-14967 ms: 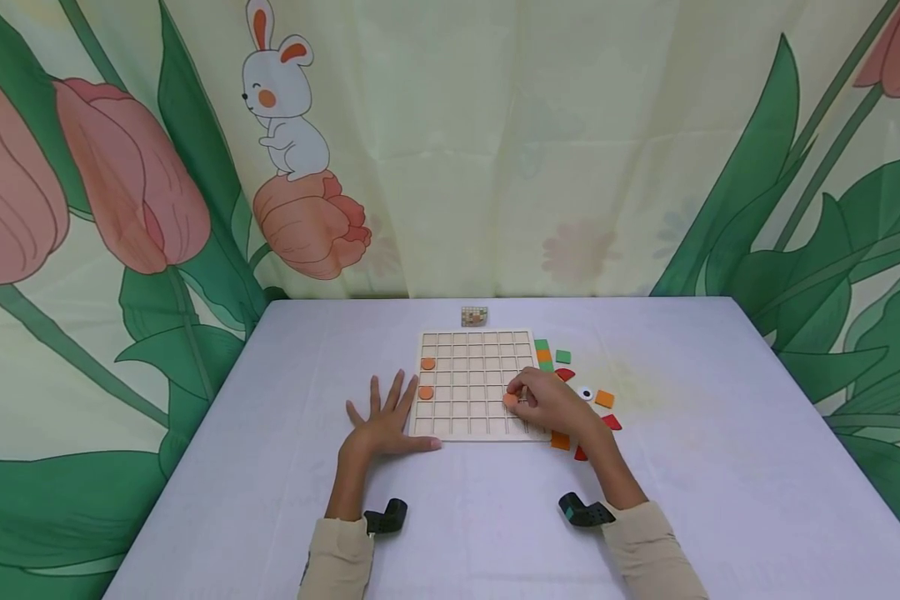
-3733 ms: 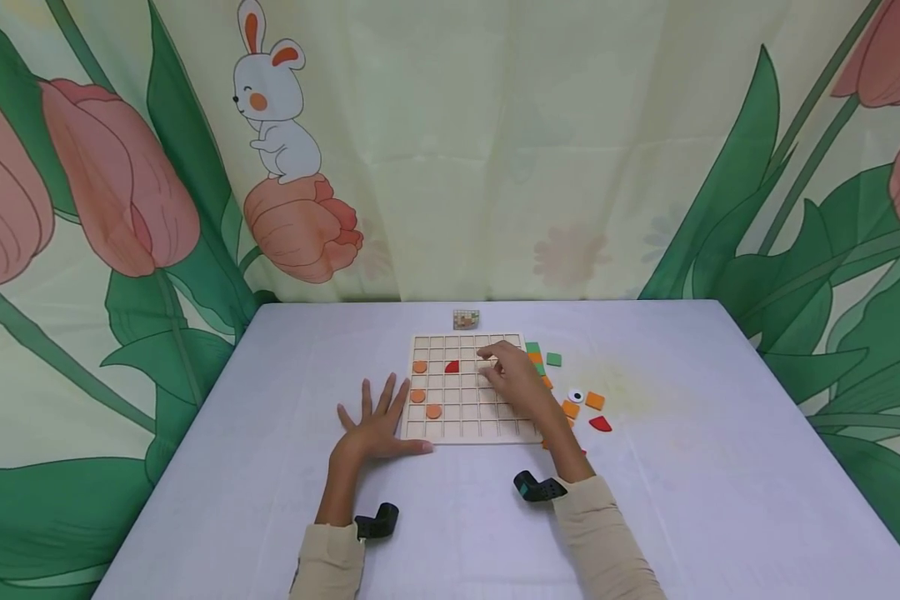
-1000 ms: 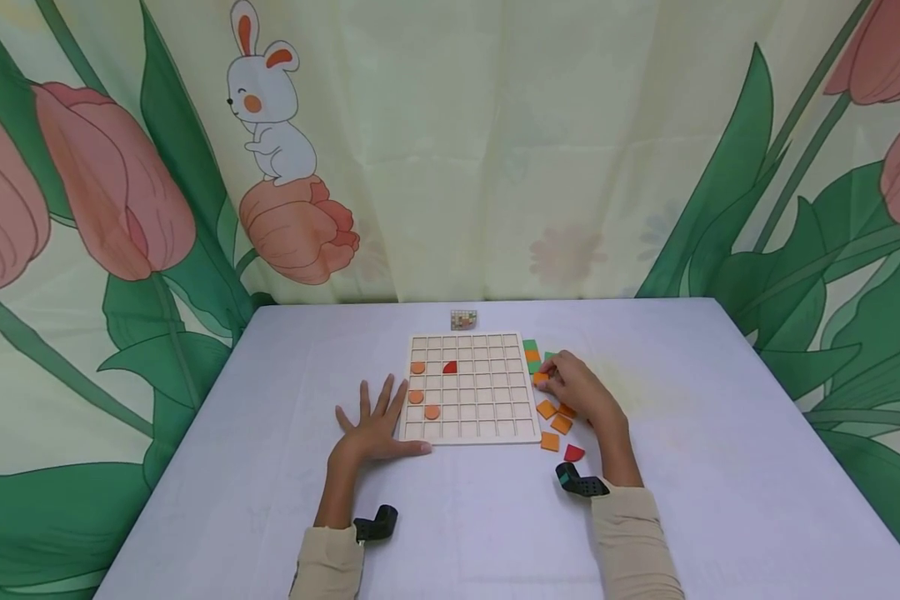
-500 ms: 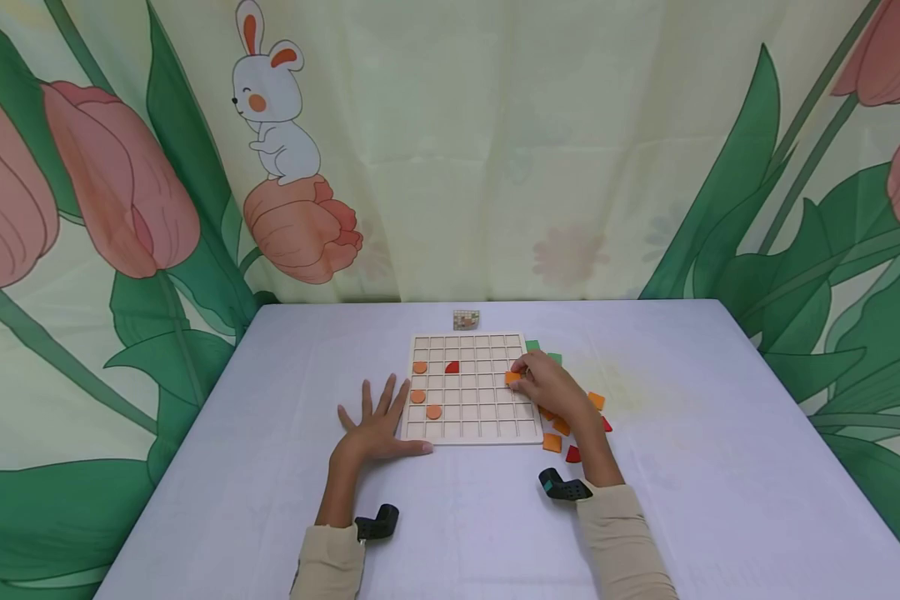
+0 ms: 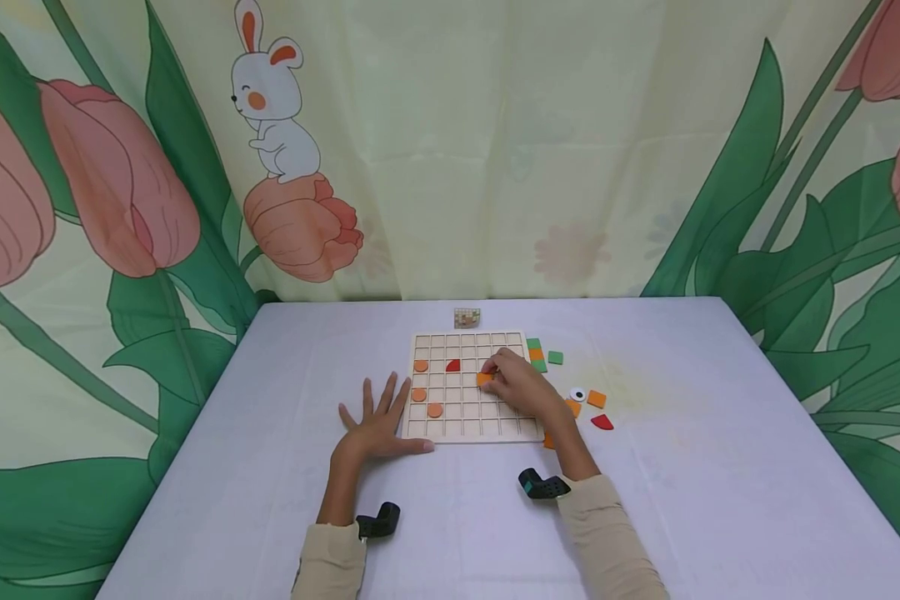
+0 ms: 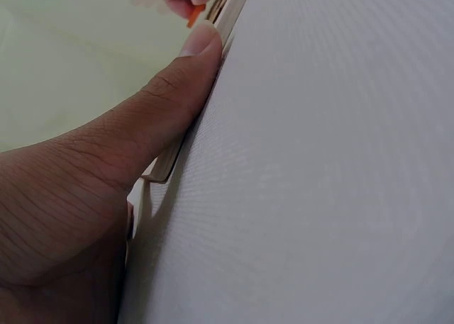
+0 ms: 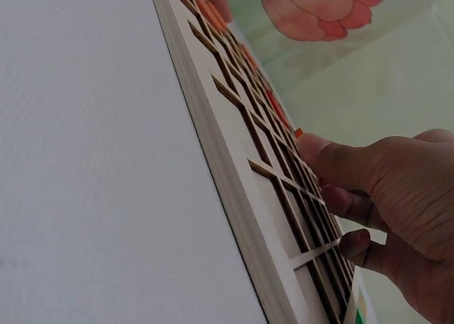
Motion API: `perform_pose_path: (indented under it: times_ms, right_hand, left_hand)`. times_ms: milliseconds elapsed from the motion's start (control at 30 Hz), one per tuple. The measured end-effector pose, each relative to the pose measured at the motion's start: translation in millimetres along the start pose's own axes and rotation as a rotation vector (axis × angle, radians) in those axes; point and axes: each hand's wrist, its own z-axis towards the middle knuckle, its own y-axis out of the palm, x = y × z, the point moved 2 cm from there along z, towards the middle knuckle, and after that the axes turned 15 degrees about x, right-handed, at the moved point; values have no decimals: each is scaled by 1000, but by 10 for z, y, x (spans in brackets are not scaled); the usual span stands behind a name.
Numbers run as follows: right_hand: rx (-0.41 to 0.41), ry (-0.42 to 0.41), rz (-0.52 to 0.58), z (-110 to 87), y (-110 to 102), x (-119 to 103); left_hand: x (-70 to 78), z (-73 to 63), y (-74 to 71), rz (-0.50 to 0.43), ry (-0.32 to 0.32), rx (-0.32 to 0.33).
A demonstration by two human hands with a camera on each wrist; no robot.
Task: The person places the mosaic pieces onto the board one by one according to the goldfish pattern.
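A pale wooden grid board [image 5: 450, 425] lies on the table. My right hand [image 5: 523, 385] pinches an orange square tile [image 5: 483, 379] close over the board's middle cells. In the right wrist view only a sliver of that tile [image 7: 299, 133] shows past the thumb. Flat on the table with fingers spread, my left hand [image 5: 375, 429] touches the board's left edge and near-left corner. Its thumb [image 6: 202, 44] lies along the board's front edge in the left wrist view. A red quarter-circle tile [image 5: 453, 366] and several orange discs [image 5: 435, 410] sit in cells of the board.
Right of the board lie green tiles [image 5: 556, 357], orange squares [image 5: 597, 399], a red quarter piece [image 5: 602, 422] and a white eye disc [image 5: 578, 394]. My right forearm covers some pieces. A small patterned card [image 5: 467, 317] is behind the board. A printed curtain [image 5: 450, 167] hangs beyond the table.
From the pieces right of the board, my right hand has carried the orange square tile left to the middle cells. An orange disc and the red quarter tile joined the board earlier. My left hand stays put.
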Motion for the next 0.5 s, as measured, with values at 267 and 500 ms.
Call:
perform_pose_path:
  times_ms: [267, 500]
  right_hand:
    - [-24, -20, 27, 96, 164, -129]
    - [-10, -37, 53, 138, 303, -225]
  left_hand:
    - [-6, 12, -10, 16, -1, -13]
    - [-28, 20, 7, 20, 11, -12]
